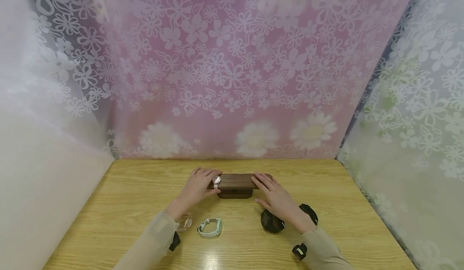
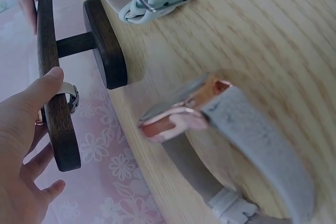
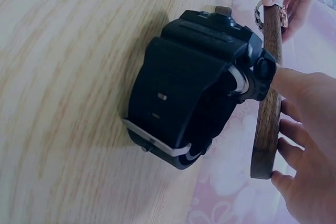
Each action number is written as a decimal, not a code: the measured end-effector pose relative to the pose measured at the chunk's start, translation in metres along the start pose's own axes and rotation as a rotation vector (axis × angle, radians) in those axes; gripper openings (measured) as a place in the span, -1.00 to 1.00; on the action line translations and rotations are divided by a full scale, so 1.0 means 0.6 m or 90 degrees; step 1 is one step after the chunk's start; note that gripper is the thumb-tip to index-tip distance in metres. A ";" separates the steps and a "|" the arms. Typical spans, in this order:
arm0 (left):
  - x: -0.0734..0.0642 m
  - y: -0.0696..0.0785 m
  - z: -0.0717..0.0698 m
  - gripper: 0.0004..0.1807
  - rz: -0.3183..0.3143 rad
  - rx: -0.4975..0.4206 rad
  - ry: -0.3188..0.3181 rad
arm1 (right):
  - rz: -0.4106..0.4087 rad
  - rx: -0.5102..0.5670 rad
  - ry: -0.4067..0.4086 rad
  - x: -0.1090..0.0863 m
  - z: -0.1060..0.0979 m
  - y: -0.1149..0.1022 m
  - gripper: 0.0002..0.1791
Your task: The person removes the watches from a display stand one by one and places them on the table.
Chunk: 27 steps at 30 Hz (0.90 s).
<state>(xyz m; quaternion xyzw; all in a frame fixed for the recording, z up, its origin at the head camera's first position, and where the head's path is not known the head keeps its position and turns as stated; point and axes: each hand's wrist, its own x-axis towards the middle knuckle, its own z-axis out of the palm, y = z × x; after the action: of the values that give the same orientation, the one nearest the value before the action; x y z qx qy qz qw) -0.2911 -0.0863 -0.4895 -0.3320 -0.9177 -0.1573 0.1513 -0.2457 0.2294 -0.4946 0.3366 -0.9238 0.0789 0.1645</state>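
Note:
A dark wooden T-shaped watch stand (image 1: 236, 180) stands near the back of the table. Round the left part of its bar is a small wristwatch (image 1: 216, 180) with a light strap. My left hand (image 1: 197, 186) grips that end of the bar, thumb at the front beside the strap and fingers behind. At the other end, my right hand (image 1: 278, 197) rests its extended fingers on the bar, thumb held apart below it in the head view. Behind the bulky black watch (image 3: 194, 87), part of the right thumb is hidden in the right wrist view.
On the wood-grain table (image 1: 232, 254), a rose-gold watch (image 1: 187, 222) lies near my left forearm, beside a mint-green watch (image 1: 210, 227). Black watches, one (image 1: 272, 221) in front of my right hand and another (image 1: 309, 213) past the wrist, stand on the right. A floral curtain (image 1: 232, 81) hangs behind.

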 end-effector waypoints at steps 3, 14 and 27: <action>-0.002 -0.002 -0.001 -0.29 -0.004 -0.005 -0.006 | 0.000 0.007 -0.001 0.000 0.000 -0.002 -0.17; 0.000 -0.004 -0.001 -0.29 -0.015 0.006 0.001 | 0.002 0.004 0.000 -0.001 -0.001 0.000 -0.17; -0.016 -0.017 -0.014 -0.27 -0.021 -0.009 0.011 | 0.007 0.002 -0.009 0.000 -0.004 -0.002 -0.16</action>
<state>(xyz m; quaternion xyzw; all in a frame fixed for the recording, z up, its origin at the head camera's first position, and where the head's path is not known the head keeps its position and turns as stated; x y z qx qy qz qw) -0.2896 -0.1024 -0.4877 -0.3163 -0.9207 -0.1694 0.1538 -0.2445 0.2290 -0.4925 0.3323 -0.9267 0.0787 0.1571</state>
